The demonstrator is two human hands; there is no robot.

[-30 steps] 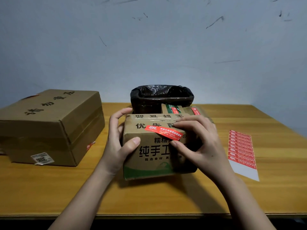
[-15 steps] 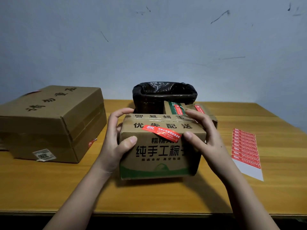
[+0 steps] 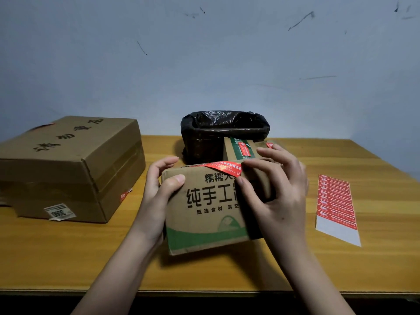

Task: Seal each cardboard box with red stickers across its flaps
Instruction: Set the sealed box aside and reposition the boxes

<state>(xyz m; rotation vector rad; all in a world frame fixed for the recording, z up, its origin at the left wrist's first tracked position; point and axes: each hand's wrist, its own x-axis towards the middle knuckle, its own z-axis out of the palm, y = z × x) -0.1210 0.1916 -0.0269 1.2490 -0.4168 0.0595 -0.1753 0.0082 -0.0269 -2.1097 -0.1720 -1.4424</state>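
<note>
A small cardboard box point(image 3: 204, 210) with black print and a green band is tilted toward me at the table's middle. A red sticker point(image 3: 223, 167) runs over its top front edge. My left hand point(image 3: 159, 189) grips the box's left side, thumb on the front face. My right hand point(image 3: 277, 189) holds the right side, thumb on the front face next to the sticker's end. Behind it stands a second small box point(image 3: 238, 151) bearing red stickers. A sheet of red stickers point(image 3: 335, 201) lies flat on the table to the right.
A large closed cardboard box point(image 3: 68, 169) sits at the left of the wooden table point(image 3: 227, 269). A bin lined with a black bag point(image 3: 225, 130) stands at the back by the grey wall. The table's front edge is close to me.
The small box has been tipped toward me, so its front face now shows more and the sticker sits on the upper edge. My right hand shifted from pressing the sticker to holding the box's right side.
</note>
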